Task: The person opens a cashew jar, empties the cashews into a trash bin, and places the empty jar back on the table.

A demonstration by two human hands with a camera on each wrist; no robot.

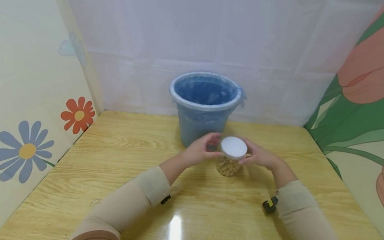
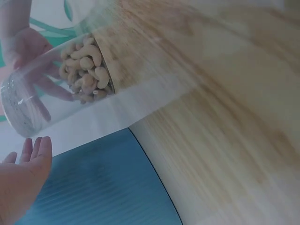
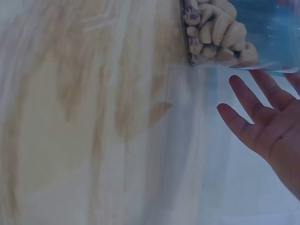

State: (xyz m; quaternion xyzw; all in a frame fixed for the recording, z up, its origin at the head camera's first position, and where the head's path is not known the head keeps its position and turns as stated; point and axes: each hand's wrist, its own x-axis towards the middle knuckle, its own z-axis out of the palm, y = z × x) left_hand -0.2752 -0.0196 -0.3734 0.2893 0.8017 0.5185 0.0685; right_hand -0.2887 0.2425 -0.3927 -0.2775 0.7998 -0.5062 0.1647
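Observation:
A clear jar (image 1: 221, 160) with a white lid (image 1: 234, 147) stands upright on the wooden table in the head view. Cashews (image 2: 86, 70) fill its lower part. My left hand (image 1: 201, 149) is at the jar's left side, its fingers loosely bent and apart from the wall in the left wrist view. On the opposite side, my right hand (image 1: 259, 155) has its thumb and fingers spread around the jar near the lid. The right wrist view shows those fingers (image 3: 248, 96) extended beside the jar, the fingertips right at its wall.
Behind the jar stands a blue bin (image 1: 198, 122) lined with a thin plastic bag (image 1: 240, 95). The wooden table (image 1: 129, 142) meets a white sheet (image 1: 142, 77) at the back. Flower-printed panels border both sides.

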